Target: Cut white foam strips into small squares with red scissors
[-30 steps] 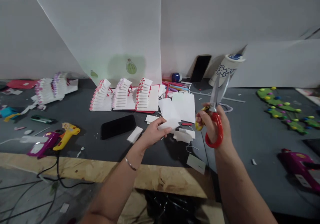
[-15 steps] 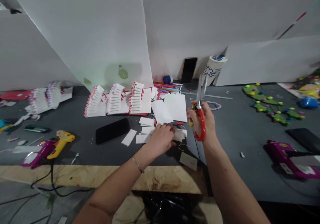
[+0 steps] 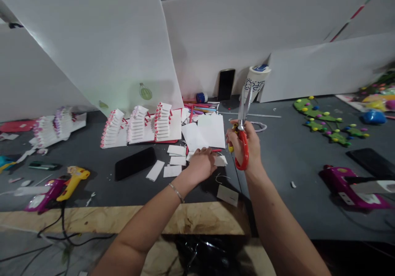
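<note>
My left hand [image 3: 202, 164] is bent low over the loose white pieces, its fingers curled on a small white card [image 3: 221, 161]; its fingertips partly hide the card's left end. Several similar cards [image 3: 173, 171] lie left of that hand. My right hand [image 3: 249, 142] grips red-handled scissors [image 3: 242, 146] upright, their blades pointing away from me and slightly apart. Something small and yellow [image 3: 232, 146] shows by the fingers of the right hand. Larger white sheets [image 3: 211, 131] lie beyond my hands. Nearer to me, a beige card [image 3: 227, 195] rests by the table seam, with a thin string [image 3: 222, 178] behind it.
A black phone [image 3: 135, 163] and fanned white pieces with red tips [image 3: 162, 124] lie leftward. Beyond are pencils [image 3: 205, 108], a leaning phone [image 3: 226, 84] and a patterned cup [image 3: 255, 80]. A yellow glue gun [image 3: 73, 183] is far left; green decorations [image 3: 321, 117] and a purple device [image 3: 348, 189] lie right.
The view has shifted slightly. My left hand has moved a little over the cards, and the beige-looking piece at its fingertips no longer shows. My right hand still holds the scissors upright.
</note>
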`<state>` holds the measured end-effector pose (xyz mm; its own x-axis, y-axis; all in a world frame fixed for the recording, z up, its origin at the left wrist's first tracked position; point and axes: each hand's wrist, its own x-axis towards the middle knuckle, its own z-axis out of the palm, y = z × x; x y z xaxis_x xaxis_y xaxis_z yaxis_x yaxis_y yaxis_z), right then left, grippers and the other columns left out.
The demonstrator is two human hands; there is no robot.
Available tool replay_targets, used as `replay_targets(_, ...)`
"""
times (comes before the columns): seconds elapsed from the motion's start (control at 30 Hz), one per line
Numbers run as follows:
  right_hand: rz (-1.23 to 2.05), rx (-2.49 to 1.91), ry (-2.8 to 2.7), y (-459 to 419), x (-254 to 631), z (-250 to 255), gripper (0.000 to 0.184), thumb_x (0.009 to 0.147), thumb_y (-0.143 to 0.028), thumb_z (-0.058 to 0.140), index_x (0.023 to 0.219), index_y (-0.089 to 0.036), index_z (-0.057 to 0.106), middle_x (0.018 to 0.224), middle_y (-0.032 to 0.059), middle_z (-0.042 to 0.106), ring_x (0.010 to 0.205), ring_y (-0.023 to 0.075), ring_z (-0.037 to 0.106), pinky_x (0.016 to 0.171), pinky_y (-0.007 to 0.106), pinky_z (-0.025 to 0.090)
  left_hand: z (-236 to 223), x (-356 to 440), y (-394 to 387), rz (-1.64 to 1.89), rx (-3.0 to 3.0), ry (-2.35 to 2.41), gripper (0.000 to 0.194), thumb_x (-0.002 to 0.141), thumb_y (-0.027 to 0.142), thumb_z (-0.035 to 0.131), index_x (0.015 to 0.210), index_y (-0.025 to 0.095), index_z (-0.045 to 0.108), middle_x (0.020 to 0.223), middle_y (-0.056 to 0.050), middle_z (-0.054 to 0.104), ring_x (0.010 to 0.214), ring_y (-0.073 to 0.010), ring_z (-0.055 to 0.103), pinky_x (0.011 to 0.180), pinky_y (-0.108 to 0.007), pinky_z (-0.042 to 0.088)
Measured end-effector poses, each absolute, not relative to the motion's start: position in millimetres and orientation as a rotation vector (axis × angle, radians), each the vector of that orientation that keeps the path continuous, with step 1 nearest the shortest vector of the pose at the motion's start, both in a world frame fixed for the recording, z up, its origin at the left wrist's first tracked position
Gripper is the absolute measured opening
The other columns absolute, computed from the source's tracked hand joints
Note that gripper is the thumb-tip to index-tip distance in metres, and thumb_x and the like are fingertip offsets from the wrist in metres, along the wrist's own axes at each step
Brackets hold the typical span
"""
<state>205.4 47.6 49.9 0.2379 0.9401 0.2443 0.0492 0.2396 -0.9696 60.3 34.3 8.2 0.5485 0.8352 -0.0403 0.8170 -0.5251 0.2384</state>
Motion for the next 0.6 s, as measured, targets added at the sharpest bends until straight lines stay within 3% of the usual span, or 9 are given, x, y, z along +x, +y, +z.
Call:
replay_targets(0.13,0.805,-1.137,-1.164,47.3,206.9,49.2,0.022,0.079,-0.038,0.06,0.095,-0.028,0.049,0.066,-0.0048,0.053,0.054,0.0125,0.052,0.051,0.027,0.043,1.5,68.4,38.8,0.24,2.494,1.335,0.031,0.079,0.026,0.061,0.108,0.019,0.064,0.115,-0.013,0.064,0.108,-0.0314,0.058,0.096,-0.046,0.042)
replay_targets(0.3,0.827,-1.129,-1.123,47.5,208.2,49.5,0.024,0.077,-0.038,0.062,0.095,-0.027,0.05,0.065,-0.005,0.052,0.054,0.0124,0.052,0.05,0.026,0.043,8.1,78.0,44.2,0.277,2.476,1.328,0.05,0.079,0.034,0.065,0.125,0.019,0.055,0.123,-0.012,0.059,0.116,-0.0304,0.053,0.097,-0.044,0.041)
replay_targets(0.37,0.824,-1.129,-1.126,47.8,208.5,49.8,0.025,0.077,-0.04,0.062,0.095,-0.027,0.049,0.065,-0.0054,0.052,0.054,0.0125,0.052,0.05,0.026,0.044,18.2,66.6,42.3,0.346,2.476,1.355,0.049,0.081,0.031,0.063,0.127,0.019,0.053,0.126,-0.012,0.058,0.118,-0.0294,0.051,0.097,-0.042,0.041)
replay_targets(0.47,0.816,-1.131,-1.124,47.7,208.0,51.2,0.024,0.077,-0.039,0.061,0.094,-0.028,0.049,0.065,-0.0058,0.051,0.053,0.0121,0.052,0.051,0.027,0.045,34.0,32.5,28.4,0.337,2.416,1.484,0.023,0.091,0.023,0.048,0.104,0.017,0.066,0.103,-0.011,0.066,0.099,-0.0246,0.059,0.089,-0.039,0.043)
replay_targets(0.5,0.824,-1.132,-1.117,47.4,207.3,52.0,0.023,0.076,-0.037,0.062,0.093,-0.028,0.049,0.065,-0.0058,0.051,0.053,0.012,0.052,0.051,0.027,0.045,37.3,20.1,20.7,0.278,2.422,1.519,0.026,0.093,0.024,0.043,0.094,0.016,0.067,0.094,-0.01,0.066,0.093,-0.0238,0.06,0.086,-0.039,0.042)
replay_targets(0.6,0.844,-1.144,-1.087,46.3,204.4,53.6,0.022,0.074,-0.034,0.062,0.091,-0.028,0.05,0.063,-0.006,0.05,0.053,0.0121,0.052,0.05,0.027,0.045,36.9,-6.0,-7.0,0.1,2.455,1.561,0.021,0.09,0.033,0.053,0.093,0.017,0.066,0.094,-0.01,0.065,0.092,-0.0248,0.059,0.083,-0.039,0.043)
